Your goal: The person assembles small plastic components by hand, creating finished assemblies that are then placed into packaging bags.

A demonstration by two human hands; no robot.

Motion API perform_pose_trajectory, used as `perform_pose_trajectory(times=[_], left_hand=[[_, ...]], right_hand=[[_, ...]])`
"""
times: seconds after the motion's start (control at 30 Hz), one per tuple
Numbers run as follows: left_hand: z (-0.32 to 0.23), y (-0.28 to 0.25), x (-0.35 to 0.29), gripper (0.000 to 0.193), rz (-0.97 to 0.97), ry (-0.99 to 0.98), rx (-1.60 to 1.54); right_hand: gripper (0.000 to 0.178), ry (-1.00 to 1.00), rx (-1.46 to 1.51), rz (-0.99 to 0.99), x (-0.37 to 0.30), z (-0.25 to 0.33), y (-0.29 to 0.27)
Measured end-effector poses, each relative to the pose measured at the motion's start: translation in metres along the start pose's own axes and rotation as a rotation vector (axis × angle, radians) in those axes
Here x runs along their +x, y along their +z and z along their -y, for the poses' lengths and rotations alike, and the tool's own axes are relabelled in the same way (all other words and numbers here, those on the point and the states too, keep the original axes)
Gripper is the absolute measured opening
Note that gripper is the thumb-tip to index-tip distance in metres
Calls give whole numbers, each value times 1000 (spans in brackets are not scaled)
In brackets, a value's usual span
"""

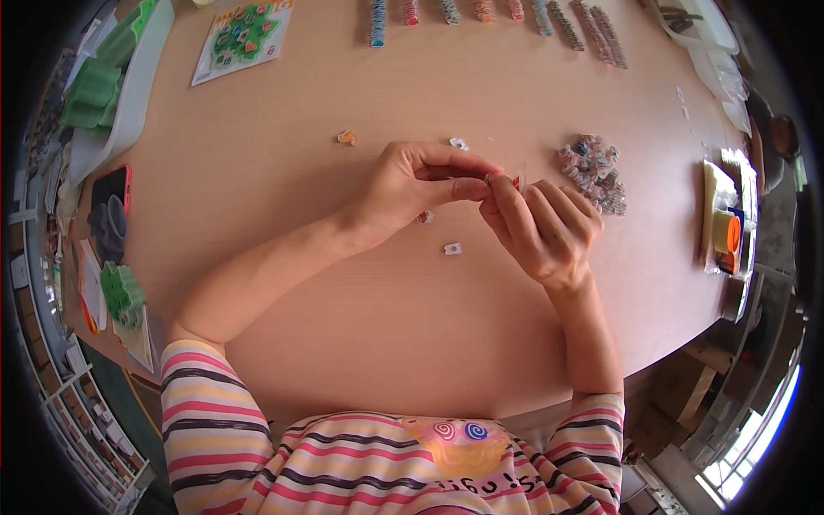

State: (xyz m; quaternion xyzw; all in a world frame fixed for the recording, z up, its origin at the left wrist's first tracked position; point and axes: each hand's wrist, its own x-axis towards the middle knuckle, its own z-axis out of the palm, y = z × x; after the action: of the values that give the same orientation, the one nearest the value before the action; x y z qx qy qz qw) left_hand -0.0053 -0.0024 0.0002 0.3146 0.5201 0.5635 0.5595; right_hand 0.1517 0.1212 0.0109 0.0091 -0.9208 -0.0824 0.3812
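Striped shirt point(360, 455): nearest to the camera, at the lower edge, with sleeves to both sides.
Table point(386, 318): pale wood colour, beyond the shirt.
Right forearm point(592, 335): rises almost straight, leaning slightly to the left.
Left forearm point(275, 266): crosses slantwise, from the lower left up to the middle.
Right hand point(549, 227): back of the hand upward, fingers curled, narrow around the small piece.
Left hand point(399, 189): turned to the right at the wrist; thumb and index finger stretch out and pinch narrowly at the same piece.
Small piece point(518, 183): clear with red, at the meeting fingertips, partly hidden by them.
Loose pieces: a white one point(452, 249) below the hands, a reddish one point(425, 218) beside the left palm, another white one point(458, 144) and an orange one point(346, 137) beyond.
Pile point(594, 172): many wrapped pieces, right of the right hand.
Far edge: a row of coloured strips point(542, 17), and at left a picture card point(245, 39).
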Motion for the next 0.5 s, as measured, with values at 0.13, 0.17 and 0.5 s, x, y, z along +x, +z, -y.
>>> perform_pose_trajectory(times=[0.13,0.17,0.5], left_hand=[[8,-3,2,23,-15,-49,-70],[8,-3,2,22,-36,-72,-90],[12,-4,4,24,-27,24,-192]], right_hand=[[13,-37,-9,-11,0,1,1],[16,-45,-4,-24,-1,1,2],[21,169,158,-8,-5,-6,5]])
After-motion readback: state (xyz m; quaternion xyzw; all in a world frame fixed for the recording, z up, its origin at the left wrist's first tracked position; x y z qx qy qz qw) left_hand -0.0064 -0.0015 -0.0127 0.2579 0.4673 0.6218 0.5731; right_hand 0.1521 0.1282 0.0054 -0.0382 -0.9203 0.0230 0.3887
